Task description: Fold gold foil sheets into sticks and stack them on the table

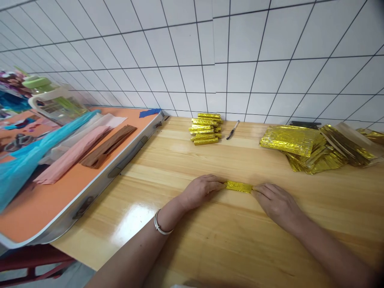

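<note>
A small roll of gold foil (239, 186) lies crosswise on the wooden table (192, 248) in front of me. My left hand (201, 191) grips its left end, fingers pressed together. At the other end, my right hand (276, 202) pinches the roll in the same way. The fingertips cover both ends of the foil. Farther back, near the wall, sits a pile of similar gold foil rolls (205, 129). Flat gold foil sheets (288, 140) are stacked loosely at the back right.
A pen (233, 130) lies right of the pile. On the left stands an orange-topped table (69, 192) with a raised pale edge, bearing blue, pink and brown crepe paper (109, 147) and a green-lidded bottle (39, 85). White tiled wall (192, 48) closes off the back.
</note>
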A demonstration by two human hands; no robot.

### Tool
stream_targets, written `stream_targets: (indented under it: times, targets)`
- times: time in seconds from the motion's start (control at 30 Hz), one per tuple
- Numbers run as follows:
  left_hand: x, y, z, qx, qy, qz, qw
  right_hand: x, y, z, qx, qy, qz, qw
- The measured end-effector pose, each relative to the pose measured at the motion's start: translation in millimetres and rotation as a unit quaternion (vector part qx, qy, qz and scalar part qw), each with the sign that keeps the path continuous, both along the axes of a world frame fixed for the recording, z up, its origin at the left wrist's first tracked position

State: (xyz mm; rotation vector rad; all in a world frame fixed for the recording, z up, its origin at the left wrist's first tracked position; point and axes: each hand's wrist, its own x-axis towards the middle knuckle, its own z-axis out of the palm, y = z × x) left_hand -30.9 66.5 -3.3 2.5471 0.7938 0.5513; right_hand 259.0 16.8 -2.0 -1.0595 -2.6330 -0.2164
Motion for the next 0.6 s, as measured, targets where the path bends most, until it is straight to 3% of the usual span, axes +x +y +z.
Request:
stream_targets:
  times: [0.23,0.6]
  targets:
    - [-11.6,6.1,-10.8,-0.028,-0.043,0.010,0.999,2.1,3.0,-9.8,-0.015,0.018,-0.013,1.000]
    - [-4.1,3.8,-10.2,-0.025,-0.058,0.055,0.996,3.5,4.5,-10.5,-0.034,0.005,-0.024,0.999]
